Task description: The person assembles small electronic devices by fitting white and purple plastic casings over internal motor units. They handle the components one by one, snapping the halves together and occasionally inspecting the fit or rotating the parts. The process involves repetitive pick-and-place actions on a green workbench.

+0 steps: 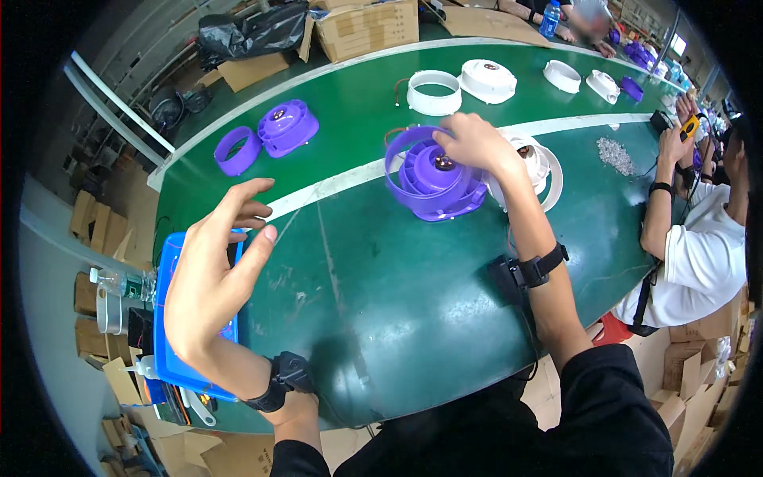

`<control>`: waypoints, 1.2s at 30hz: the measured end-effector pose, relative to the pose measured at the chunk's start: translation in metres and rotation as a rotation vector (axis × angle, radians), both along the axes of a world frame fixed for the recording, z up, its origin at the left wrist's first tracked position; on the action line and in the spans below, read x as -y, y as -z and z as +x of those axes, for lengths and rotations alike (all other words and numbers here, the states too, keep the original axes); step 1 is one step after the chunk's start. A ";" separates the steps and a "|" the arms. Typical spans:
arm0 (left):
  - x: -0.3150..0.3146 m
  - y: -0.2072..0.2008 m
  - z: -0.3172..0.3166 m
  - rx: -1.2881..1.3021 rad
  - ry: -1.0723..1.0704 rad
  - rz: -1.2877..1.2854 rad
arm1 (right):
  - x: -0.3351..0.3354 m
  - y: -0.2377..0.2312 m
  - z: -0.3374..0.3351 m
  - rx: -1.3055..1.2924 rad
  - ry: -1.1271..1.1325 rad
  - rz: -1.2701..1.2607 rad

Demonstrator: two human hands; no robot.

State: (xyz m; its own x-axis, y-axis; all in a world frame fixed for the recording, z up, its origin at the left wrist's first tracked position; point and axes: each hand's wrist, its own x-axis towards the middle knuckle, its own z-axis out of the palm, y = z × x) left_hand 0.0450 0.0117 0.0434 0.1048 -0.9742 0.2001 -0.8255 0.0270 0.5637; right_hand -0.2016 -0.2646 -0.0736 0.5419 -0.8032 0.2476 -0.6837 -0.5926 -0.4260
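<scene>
My right hand is closed on the rim of a purple plastic ring, which is tilted above a purple round fan-like housing with a copper-coloured centre. Part of the housing shows through the ring; whether the two touch I cannot tell. Behind my right wrist, a white housing and a white ring are partly hidden. My left hand is raised with fingers apart and nothing in it, over a blue tray at the table's left edge.
Farther back on the green table lie another purple ring, a purple housing, a white ring and a white housing. Small clear pieces are heaped near a co-worker on the right. A bottle stands left.
</scene>
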 end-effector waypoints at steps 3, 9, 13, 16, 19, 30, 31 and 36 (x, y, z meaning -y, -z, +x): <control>-0.002 0.000 0.002 -0.013 0.004 -0.015 | 0.002 0.003 0.003 -0.072 -0.016 0.090; -0.006 0.001 0.007 -0.017 0.006 -0.007 | -0.028 -0.020 0.022 -0.121 -0.389 0.340; -0.009 0.007 0.015 -0.034 0.025 -0.023 | -0.056 -0.036 0.036 0.084 -0.622 0.552; -0.015 0.004 0.021 0.006 0.031 0.010 | -0.070 -0.040 0.045 0.138 -0.782 0.366; -0.014 0.007 0.026 0.035 0.058 0.006 | -0.087 -0.048 0.054 0.114 -0.726 0.345; 0.008 0.030 0.039 0.035 0.137 0.080 | -0.087 -0.047 0.056 0.404 -0.728 0.790; 0.012 0.032 0.042 0.043 0.135 0.104 | -0.086 -0.049 0.055 0.443 -0.739 0.802; 0.040 0.053 0.044 -0.098 0.261 0.243 | -0.084 -0.051 0.051 0.548 -0.705 0.755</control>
